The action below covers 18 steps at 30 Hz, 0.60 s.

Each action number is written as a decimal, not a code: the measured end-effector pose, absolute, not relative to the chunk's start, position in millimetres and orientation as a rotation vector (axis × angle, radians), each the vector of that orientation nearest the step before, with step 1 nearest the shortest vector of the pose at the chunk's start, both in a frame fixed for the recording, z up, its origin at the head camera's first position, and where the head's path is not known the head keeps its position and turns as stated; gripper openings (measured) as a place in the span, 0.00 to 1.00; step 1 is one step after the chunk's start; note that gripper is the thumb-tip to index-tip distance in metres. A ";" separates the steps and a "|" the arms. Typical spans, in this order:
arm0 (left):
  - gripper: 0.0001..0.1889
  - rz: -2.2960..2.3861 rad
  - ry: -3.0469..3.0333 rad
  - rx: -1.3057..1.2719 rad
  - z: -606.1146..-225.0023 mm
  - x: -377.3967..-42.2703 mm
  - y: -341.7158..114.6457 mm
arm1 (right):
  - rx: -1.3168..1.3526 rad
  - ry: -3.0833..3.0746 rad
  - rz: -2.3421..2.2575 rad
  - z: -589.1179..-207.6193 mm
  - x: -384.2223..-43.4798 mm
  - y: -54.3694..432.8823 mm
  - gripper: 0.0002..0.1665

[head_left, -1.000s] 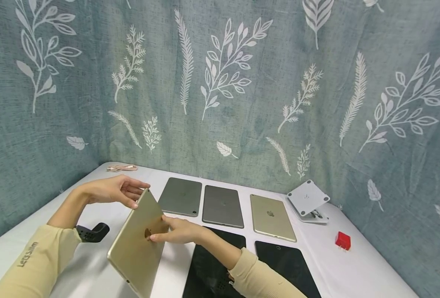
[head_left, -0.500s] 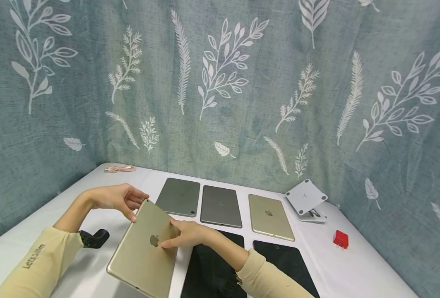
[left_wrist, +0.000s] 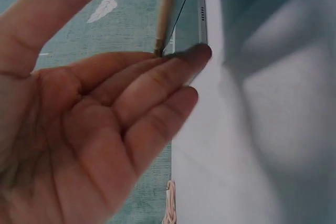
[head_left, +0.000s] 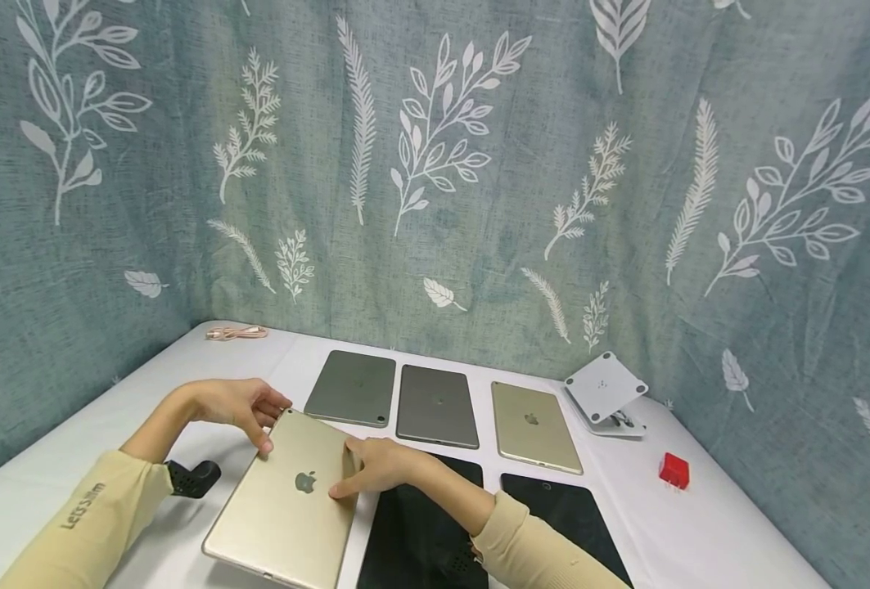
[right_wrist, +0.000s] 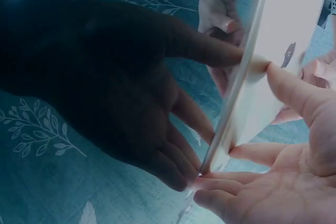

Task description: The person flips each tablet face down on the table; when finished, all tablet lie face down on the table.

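A gold tablet (head_left: 272,523) with an apple logo on its back is held tilted, low over the left front of the table. My left hand (head_left: 228,406) pinches its upper left corner, thumb on the back. In the left wrist view the palm (left_wrist: 89,129) faces the camera and the tablet's thin edge (left_wrist: 166,17) meets the fingers. At the right edge, my right hand (head_left: 383,468) grips it with the thumb laid on the back. The right wrist view shows the tablet edge-on, its glossy screen (right_wrist: 79,66) mirroring the right hand (right_wrist: 283,177).
Behind lie a green tablet (head_left: 353,388), a grey tablet (head_left: 438,406) and a second gold tablet (head_left: 538,429). Two black-screened tablets (head_left: 398,532) (head_left: 560,515) lie in front. A folding stand (head_left: 606,391), a red charger plug (head_left: 673,471) and a coiled cable (head_left: 236,333) sit farther out.
The held tablet has swung from a steep slant to a flatter tilt, its back turning more upward. Both hands moved with it, the left one going down and slightly right.
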<state>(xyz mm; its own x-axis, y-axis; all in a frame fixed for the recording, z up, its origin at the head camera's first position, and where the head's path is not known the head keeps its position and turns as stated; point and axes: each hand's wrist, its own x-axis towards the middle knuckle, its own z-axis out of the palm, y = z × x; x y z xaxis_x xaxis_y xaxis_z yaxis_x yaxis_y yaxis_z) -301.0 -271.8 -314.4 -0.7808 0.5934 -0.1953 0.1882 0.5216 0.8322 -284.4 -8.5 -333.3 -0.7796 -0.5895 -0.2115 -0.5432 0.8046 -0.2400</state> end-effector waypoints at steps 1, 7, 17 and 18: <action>0.47 1.155 2.316 0.621 -315.4 -301.1 -271.2 | -0.874 2.723 -0.216 -333.6 -284.5 -8.5 0.44; 0.41 1.085 2.342 0.612 -318.4 -300.3 -268.2 | -0.932 2.751 -0.135 -334.5 -287.2 -6.5 0.34; 0.24 0.599 2.709 0.608 -307.9 -290.5 -238.7 | -0.890 2.694 -0.368 -335.6 -297.9 4.1 0.41; 0.24 0.539 2.750 0.602 -307.6 -289.4 -234.3 | -0.887 2.694 -0.386 -335.3 -298.1 6.4 0.42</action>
